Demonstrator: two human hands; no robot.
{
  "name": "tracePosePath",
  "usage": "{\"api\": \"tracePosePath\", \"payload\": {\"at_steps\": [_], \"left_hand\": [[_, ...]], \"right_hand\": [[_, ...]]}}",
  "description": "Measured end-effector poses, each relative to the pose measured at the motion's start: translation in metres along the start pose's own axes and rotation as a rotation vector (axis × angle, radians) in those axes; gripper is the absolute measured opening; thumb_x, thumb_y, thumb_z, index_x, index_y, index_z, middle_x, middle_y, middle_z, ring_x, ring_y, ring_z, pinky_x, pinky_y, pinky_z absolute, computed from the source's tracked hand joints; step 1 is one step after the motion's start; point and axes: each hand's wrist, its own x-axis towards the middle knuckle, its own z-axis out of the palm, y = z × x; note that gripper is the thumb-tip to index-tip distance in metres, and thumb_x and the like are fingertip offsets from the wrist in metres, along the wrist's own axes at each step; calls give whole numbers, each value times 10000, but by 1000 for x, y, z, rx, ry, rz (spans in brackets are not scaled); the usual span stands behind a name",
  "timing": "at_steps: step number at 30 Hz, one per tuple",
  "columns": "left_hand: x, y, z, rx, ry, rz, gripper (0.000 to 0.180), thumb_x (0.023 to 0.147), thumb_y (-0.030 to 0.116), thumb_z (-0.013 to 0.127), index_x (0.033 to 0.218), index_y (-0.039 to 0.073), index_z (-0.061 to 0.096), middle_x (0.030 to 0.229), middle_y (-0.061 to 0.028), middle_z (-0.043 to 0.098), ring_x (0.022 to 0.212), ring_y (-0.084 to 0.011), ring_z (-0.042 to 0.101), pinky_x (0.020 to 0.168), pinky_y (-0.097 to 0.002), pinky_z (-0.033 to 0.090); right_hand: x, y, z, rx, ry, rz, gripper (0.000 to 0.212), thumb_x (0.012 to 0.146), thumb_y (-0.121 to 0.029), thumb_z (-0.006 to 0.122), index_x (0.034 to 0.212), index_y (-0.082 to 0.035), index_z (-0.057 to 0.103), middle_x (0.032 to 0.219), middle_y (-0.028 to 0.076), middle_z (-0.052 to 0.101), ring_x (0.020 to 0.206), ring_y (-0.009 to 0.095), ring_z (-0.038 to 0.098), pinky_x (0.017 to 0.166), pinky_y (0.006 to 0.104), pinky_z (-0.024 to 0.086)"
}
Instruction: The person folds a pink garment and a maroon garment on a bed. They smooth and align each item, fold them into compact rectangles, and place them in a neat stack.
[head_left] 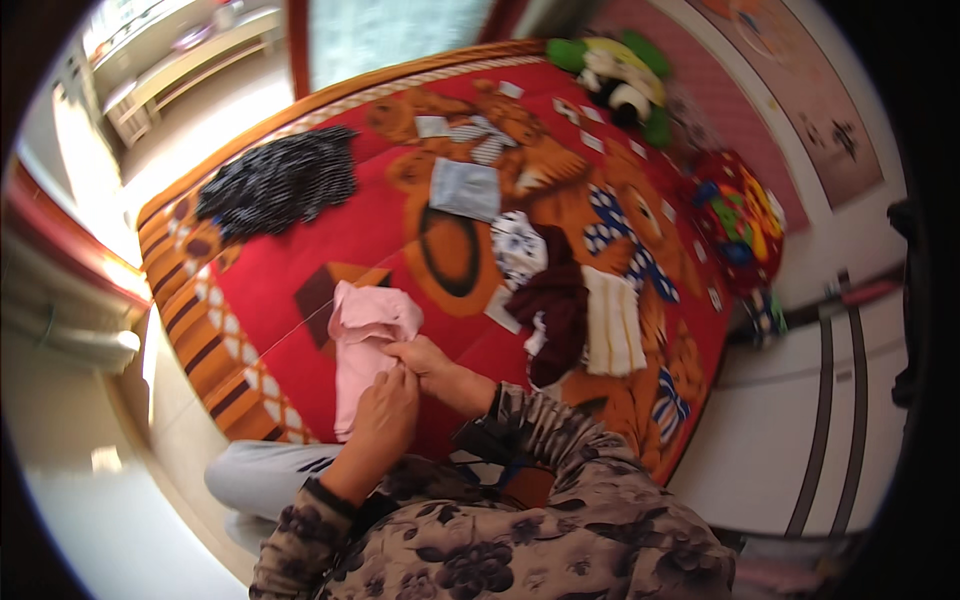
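A pink garment [358, 350], partly folded, lies on the bed in front of me. My left hand [386, 408] has its fingers bent and pressed together at the garment's right edge. Just beyond it my right hand [432, 368] is closed on the same edge, its thumb and fingers close to the left fingertips. Anything small between the fingers is too hidden to make out. A thin pale line runs across the red blanket [290, 270] past the garment's far end; whether it is a thread or a seam I cannot tell.
Dark striped cloth [280, 182] lies far left. Towards the right are a folded light-blue cloth [465, 188], a maroon garment [552, 310], a white striped towel [613, 322] and several white cards. A green plush toy [620, 85] sits at the far corner, beside a wooden bed edge [430, 68].
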Motion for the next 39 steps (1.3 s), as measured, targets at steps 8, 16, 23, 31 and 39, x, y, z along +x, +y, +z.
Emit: {"api": "tracePosePath", "payload": {"at_steps": [8, 16, 23, 31, 39], "left_hand": [[-45, -46, -42, -724, 305, -210, 523, 804, -9, 633, 1302, 53, 486, 930, -23, 586, 781, -104, 568, 699, -249, 491], [-134, -187, 9, -631, 357, -719, 447, 863, 68, 608, 1292, 28, 486, 827, -37, 589, 719, -92, 558, 642, -222, 473], [-169, -211, 21, -740, 320, -985, 529, 873, 162, 605, 1352, 54, 407, 830, -33, 565, 683, -98, 553, 556, -225, 468], [-176, -209, 29, -739, 265, -999, 534, 866, 133, 604, 1352, 43, 405, 791, -34, 564, 666, -95, 539, 567, -217, 451], [-179, -206, 32, -699, 265, -1008, 518, 856, 113, 598, 1333, 10, 424, 741, -23, 563, 635, -80, 515, 553, -209, 419]], "right_hand": [[-80, -42, -143, 582, -229, -396, 369, 895, -116, 569, 1247, -39, 489, 1189, 101, 577, 1054, 220, 584, 938, 378, 464], [-135, -63, -326, 348, 287, -755, 342, 856, -61, 604, 1177, 25, 521, 1116, 141, 607, 982, 243, 613, 878, 367, 501], [-174, -85, -455, 327, 631, -609, 362, 838, -39, 594, 1190, 8, 524, 1106, 143, 612, 1001, 260, 611, 896, 373, 494], [-170, -123, -442, -1196, 1070, -366, 343, 802, -106, 532, 1112, 39, 547, 1034, 294, 585, 972, 403, 583, 828, 449, 465], [-170, -95, -442, 16, 99, -563, 429, 846, -76, 587, 1257, -5, 490, 1134, 94, 607, 995, 188, 608, 856, 316, 490]]}}
